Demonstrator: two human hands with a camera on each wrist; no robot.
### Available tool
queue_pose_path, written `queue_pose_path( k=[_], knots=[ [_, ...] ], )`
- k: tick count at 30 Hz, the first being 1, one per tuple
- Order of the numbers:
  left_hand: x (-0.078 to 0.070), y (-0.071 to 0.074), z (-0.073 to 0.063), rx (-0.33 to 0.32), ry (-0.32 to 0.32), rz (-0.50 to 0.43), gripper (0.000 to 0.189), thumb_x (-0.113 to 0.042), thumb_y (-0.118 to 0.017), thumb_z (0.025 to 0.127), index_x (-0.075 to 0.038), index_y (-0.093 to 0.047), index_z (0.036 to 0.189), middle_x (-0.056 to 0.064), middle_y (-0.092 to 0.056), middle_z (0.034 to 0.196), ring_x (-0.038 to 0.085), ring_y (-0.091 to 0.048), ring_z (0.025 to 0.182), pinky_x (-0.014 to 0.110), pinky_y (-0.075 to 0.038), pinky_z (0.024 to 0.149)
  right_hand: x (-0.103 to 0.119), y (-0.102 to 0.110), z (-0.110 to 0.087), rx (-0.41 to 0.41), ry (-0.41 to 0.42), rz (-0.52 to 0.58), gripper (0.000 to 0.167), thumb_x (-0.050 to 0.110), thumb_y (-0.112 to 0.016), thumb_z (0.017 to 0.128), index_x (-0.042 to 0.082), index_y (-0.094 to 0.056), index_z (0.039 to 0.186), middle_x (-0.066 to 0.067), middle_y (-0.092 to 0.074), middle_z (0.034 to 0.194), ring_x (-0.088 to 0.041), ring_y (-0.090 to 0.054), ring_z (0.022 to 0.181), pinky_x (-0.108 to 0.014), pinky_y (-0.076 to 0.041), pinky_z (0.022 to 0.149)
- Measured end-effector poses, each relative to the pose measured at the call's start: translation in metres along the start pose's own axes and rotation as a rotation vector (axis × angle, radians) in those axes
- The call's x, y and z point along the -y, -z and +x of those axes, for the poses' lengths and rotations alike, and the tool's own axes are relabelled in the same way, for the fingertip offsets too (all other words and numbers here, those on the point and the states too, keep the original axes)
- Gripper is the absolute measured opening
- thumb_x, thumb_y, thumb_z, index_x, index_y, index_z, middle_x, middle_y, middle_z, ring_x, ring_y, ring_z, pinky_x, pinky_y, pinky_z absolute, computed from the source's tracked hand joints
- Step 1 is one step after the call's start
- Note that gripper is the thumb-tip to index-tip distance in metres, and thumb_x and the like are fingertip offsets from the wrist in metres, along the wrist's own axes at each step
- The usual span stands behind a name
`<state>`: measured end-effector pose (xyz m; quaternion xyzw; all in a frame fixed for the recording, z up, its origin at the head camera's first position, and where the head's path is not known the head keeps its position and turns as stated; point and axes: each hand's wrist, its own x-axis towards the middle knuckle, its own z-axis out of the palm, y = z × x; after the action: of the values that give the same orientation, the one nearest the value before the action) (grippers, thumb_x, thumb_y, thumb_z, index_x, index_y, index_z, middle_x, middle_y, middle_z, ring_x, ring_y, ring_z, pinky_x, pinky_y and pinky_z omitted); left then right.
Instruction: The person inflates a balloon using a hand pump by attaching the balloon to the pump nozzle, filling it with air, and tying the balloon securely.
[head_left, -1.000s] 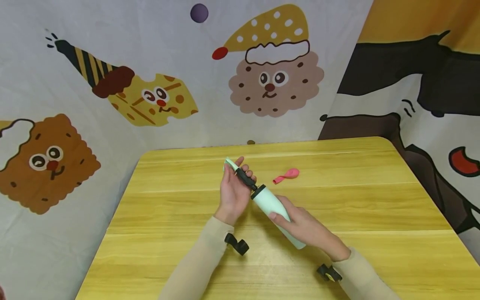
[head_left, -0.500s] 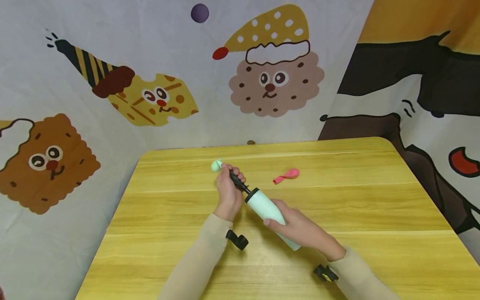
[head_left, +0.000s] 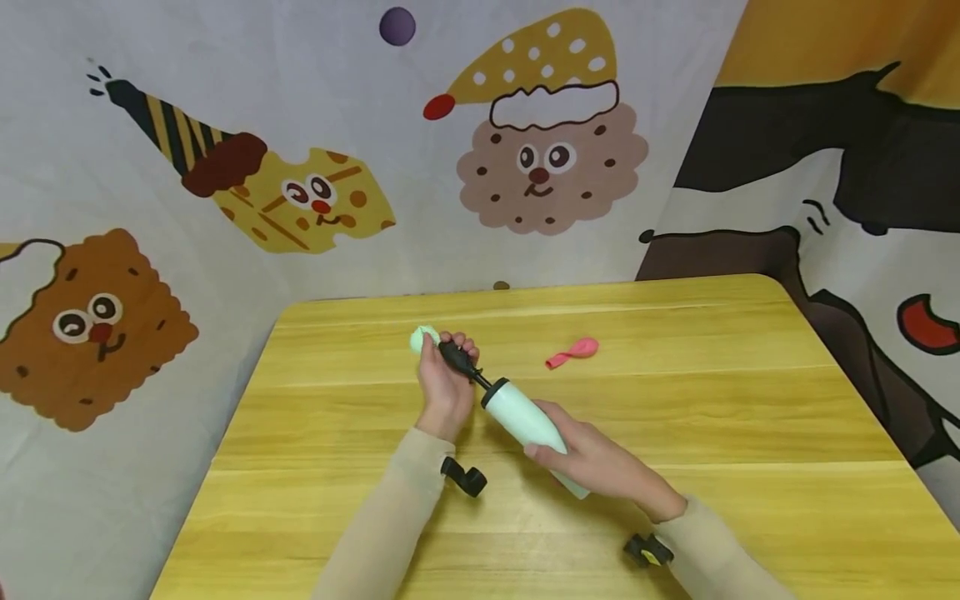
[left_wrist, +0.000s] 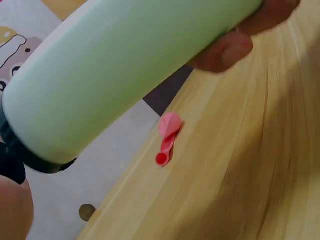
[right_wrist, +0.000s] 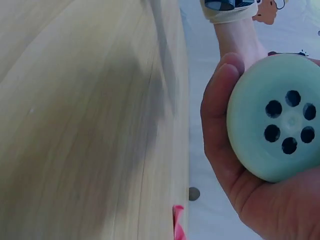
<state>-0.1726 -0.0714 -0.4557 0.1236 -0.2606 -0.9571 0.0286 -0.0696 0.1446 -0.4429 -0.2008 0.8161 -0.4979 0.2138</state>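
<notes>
The mint-green pump point(head_left: 521, 417) slants above the bench point(head_left: 330, 433), its body grasped in my right hand point(head_left: 592, 457) and its black end point(head_left: 456, 358) in my left hand point(head_left: 446, 390), with a pale green balloon point(head_left: 422, 339) beside my left thumb and a pink balloon point(head_left: 582, 348) lying near.

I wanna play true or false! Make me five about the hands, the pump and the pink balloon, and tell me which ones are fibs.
1. The right hand grips the mint-green hand pump. True.
2. The pink balloon lies on the wooden table. True.
3. The pink balloon is blown up big. False: it is limp and twisted.
4. The left hand holds nothing. False: its fingers curl round the pump's black end piece.
5. The pump's round base shows three holes. False: it shows six.
</notes>
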Motion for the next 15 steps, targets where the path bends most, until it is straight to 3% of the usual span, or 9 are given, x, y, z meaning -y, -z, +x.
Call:
queue_pose_path(
  k=[3, 5, 8, 10, 12, 15],
  knots=[
    [0.004, 0.002, -0.002, 0.044, 0.018, -0.007, 0.038, -0.041, -0.029, 0.114, -0.011, -0.044, 0.096, 0.007, -0.058, 0.099, 0.023, -0.064, 0.096, 0.033, -0.055, 0.093, 0.002, -0.002, 0.003, -0.006, -0.007, 0.022, 0.069, 0.037, -0.061, 0.105, 0.007, -0.030, 0.159, -0.014, -0.063, 0.106, -0.023, -0.067, 0.072, -0.038, -0.057, 0.057],
    [0.007, 0.002, -0.004, 0.048, 0.000, 0.064, 0.037, -0.040, -0.031, 0.114, -0.011, -0.045, 0.096, 0.009, -0.061, 0.101, 0.026, -0.069, 0.097, 0.038, -0.057, 0.094, 0.004, -0.004, 0.005, -0.004, -0.021, 0.046, 0.069, 0.038, -0.060, 0.106, 0.007, -0.030, 0.159, -0.014, -0.062, 0.103, -0.022, -0.066, 0.069, -0.039, -0.058, 0.056],
    [0.011, 0.002, -0.007, 0.019, -0.075, 0.231, 0.037, -0.038, -0.030, 0.115, -0.013, -0.047, 0.094, 0.003, -0.061, 0.088, 0.016, -0.067, 0.074, 0.027, -0.059, 0.072, 0.007, -0.005, 0.008, 0.004, -0.035, 0.069, 0.069, 0.041, -0.060, 0.105, 0.013, -0.029, 0.161, -0.013, -0.062, 0.102, -0.025, -0.067, 0.067, -0.040, -0.058, 0.055],
    [0.010, 0.001, -0.006, -0.010, -0.139, 0.315, 0.038, -0.036, -0.031, 0.115, -0.013, -0.048, 0.090, -0.001, -0.055, 0.076, 0.009, -0.056, 0.059, 0.020, -0.050, 0.054, 0.008, -0.006, 0.009, 0.014, -0.040, 0.073, 0.069, 0.041, -0.061, 0.105, 0.020, -0.028, 0.162, -0.014, -0.063, 0.100, -0.027, -0.068, 0.066, -0.040, -0.058, 0.054],
    [0.007, -0.001, -0.003, -0.026, -0.194, 0.347, 0.040, -0.034, -0.031, 0.115, -0.013, -0.048, 0.086, -0.003, -0.050, 0.069, 0.005, -0.046, 0.051, 0.017, -0.039, 0.045, 0.009, -0.006, 0.009, 0.022, -0.039, 0.074, 0.069, 0.041, -0.062, 0.104, 0.025, -0.028, 0.162, -0.014, -0.063, 0.098, -0.028, -0.068, 0.066, -0.039, -0.058, 0.053],
    [-0.002, -0.002, 0.005, -0.035, -0.240, 0.333, 0.042, -0.033, -0.030, 0.115, -0.012, -0.047, 0.083, -0.003, -0.048, 0.066, 0.004, -0.042, 0.047, 0.016, -0.034, 0.041, 0.009, -0.007, 0.006, 0.030, -0.032, 0.074, 0.069, 0.040, -0.063, 0.104, 0.030, -0.027, 0.162, -0.016, -0.064, 0.096, -0.029, -0.068, 0.063, -0.038, -0.057, 0.051]
  ],
)
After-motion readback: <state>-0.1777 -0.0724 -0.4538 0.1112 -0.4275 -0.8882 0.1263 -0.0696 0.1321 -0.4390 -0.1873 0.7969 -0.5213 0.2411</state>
